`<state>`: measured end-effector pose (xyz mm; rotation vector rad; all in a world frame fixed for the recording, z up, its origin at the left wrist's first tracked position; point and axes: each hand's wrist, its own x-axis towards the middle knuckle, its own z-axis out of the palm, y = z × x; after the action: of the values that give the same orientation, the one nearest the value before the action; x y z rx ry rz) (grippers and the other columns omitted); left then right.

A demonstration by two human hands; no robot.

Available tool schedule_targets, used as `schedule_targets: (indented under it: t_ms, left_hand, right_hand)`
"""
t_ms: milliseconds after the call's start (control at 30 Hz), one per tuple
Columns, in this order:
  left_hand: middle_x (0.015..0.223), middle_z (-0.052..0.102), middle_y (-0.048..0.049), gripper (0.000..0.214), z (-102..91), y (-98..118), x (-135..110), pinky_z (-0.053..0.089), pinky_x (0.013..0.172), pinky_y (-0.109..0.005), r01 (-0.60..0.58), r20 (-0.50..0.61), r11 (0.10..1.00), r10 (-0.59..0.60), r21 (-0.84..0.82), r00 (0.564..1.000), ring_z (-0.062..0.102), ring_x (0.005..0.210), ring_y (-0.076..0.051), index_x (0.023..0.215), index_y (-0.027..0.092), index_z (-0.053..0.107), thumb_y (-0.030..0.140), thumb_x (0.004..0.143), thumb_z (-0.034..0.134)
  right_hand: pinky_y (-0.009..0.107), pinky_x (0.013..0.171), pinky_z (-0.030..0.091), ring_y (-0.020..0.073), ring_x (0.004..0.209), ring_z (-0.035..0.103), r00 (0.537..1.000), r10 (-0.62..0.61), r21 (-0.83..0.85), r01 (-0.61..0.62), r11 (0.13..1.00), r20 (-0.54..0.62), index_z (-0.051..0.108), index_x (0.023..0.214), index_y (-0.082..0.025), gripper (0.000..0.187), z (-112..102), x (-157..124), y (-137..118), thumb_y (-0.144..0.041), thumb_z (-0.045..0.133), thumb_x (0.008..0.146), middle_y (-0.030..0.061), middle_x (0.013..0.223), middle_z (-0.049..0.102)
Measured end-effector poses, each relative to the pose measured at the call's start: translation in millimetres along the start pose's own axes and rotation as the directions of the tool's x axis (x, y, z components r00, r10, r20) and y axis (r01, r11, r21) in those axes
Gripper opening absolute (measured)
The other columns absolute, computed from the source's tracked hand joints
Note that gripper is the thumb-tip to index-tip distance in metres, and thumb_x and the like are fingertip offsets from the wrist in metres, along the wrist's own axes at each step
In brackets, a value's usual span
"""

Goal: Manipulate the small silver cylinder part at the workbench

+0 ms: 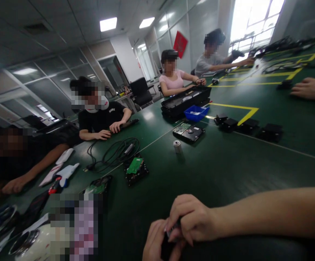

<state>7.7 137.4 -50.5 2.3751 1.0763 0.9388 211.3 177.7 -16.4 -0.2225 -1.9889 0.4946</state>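
Note:
At the near edge of the green table, my left hand (156, 241) and my right hand (191, 217) meet with fingers closed together. Between them shows a bit of a small greyish object (171, 235); the fingers cover most of it, so its kind is unclear. A small silver cylinder (177, 146) stands upright on the table beyond my hands. Behind it lies a hard drive (191, 132) with part of its circuit board showing. Left of that sits another hard drive (142, 174) with a green circuit board (135, 165) on top.
A coiled black cable (114, 156) lies at left, near a partly hidden drive (103, 183). Farther back are a blue tray (197, 113), a long black bin (186, 99) and several black blocks (270, 132). Co-workers sit around the table; another person's hand (309, 88) rests at right.

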Motion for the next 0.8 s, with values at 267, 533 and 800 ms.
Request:
schedule_targets:
  t_ms: [267,533,800]
  left_hand:
    - [0.094,0.068,-0.0082,0.019,-7.9,23,8,0.057,0.076,-0.034,0.147,0.042,0.986,-0.144,-0.074,0.989,0.064,0.090,-0.025,0.099,0.018,0.066,0.021,0.081,0.069]
    - [0.096,0.067,-0.0081,0.021,-14.6,38,14,0.053,0.082,-0.035,0.279,0.055,0.945,-0.274,-0.172,0.960,0.061,0.093,-0.024,0.098,0.016,0.065,0.017,0.079,0.072]
    - [0.105,0.066,-0.0092,0.039,-16.9,37,12,0.050,0.088,-0.038,0.307,0.101,0.934,-0.293,-0.180,0.951,0.060,0.100,-0.025,0.115,0.018,0.063,0.014,0.077,0.073]
  right_hand:
    - [0.026,0.074,0.053,0.0135,0.082,0.069,0.997,0.050,0.049,-0.053,0.997,0.054,0.051,0.052,-0.019,0.036,-1,1,2,-0.015,0.064,0.086,0.0042,0.087,0.075]
    - [0.028,0.076,0.054,0.0148,0.085,0.069,0.945,0.262,0.150,-0.293,0.944,0.196,0.051,0.051,-0.018,0.038,-13,15,-9,-0.016,0.065,0.085,0.0041,0.083,0.075]
    - [0.028,0.072,0.055,0.0157,0.084,0.069,0.929,0.362,0.081,-0.368,0.926,0.081,0.049,0.052,-0.019,0.036,-49,33,12,-0.017,0.068,0.083,0.0044,0.087,0.074]
